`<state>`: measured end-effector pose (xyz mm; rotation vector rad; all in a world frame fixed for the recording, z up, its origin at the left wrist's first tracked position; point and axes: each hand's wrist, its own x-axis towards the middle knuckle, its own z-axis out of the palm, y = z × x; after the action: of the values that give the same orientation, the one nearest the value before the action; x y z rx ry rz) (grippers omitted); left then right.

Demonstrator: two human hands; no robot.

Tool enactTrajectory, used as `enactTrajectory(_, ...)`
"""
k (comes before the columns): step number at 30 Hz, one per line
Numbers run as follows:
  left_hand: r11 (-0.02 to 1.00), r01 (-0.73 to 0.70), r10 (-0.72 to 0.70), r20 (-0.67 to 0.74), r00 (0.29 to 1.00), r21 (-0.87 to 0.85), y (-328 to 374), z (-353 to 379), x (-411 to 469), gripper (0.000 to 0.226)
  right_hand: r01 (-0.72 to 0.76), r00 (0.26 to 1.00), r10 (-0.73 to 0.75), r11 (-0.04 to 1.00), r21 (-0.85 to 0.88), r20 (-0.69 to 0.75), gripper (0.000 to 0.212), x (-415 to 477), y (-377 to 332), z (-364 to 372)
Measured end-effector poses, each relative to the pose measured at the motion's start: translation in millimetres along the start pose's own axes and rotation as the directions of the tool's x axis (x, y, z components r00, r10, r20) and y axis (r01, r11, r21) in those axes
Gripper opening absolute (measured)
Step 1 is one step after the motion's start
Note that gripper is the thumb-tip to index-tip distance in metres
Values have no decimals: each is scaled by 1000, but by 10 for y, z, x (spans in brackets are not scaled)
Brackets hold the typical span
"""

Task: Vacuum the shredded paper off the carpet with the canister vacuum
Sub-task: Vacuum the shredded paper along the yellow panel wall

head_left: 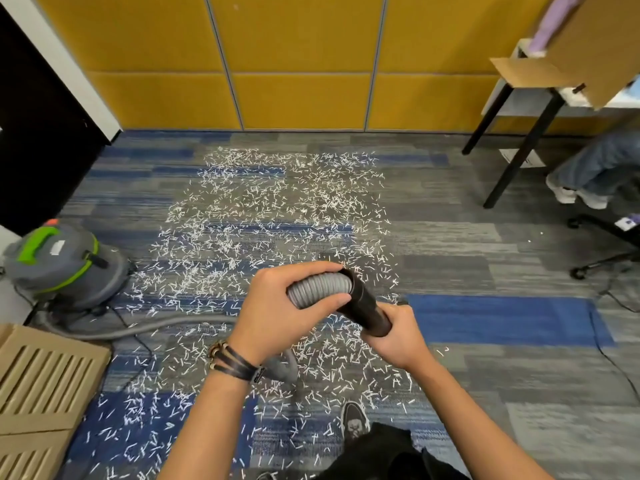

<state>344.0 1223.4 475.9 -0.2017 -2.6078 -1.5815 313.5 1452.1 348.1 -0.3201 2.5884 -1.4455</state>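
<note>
Left hand (277,306) wraps the grey corrugated hose (318,287) right at its end, fingers over the top, thumb underneath. Right hand (401,337) grips the lower end of the black tube (363,303), fingers curled round it. The two parts meet between the hands, held above the floor. Can't tell whether the tube is fully seated or only partway in; the joint is half hidden by the fingers.

Handling, my read:
- Hose: light, bendy, ribbed, so good grip but it'll kink and spring back. Hold near the cuff, as now, for any push or twist.
- Tube: rigid and smooth, probably a bit slippery. Needs a full wrap, not a pinch.
- Canister vacuum (65,261): sits far left on the carpet (485,317), and the hose trails along the floor to it. Likely heavy enough to drag when the hose is pulled, so leave slack.
- Shredded paper (277,202): small, light strips spread thick from the yellow wall back to the feet. They should lift easily and may scatter if kicked.

Cardboard box (45,375) sits bottom left and table (519,98) top right, both at the edge of the mess.
</note>
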Motion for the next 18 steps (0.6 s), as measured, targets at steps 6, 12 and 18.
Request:
enactTrajectory(6,997,-65,64,49,997,28,-91,-354,-431,44,-5,1000,5,1000,-11,-27,29,-490,-300,349)
enactTrajectory(12,996,-84,84,8,996,28,-204,-593,-848,52,9,995,-14,998,-57,-103,29,-728,-552,616)
enactTrajectory(18,997,-60,56,85,995,43,-407,-678,-1210,51,-35,994,29,997,-64,-101,29,-1014,-567,1009)
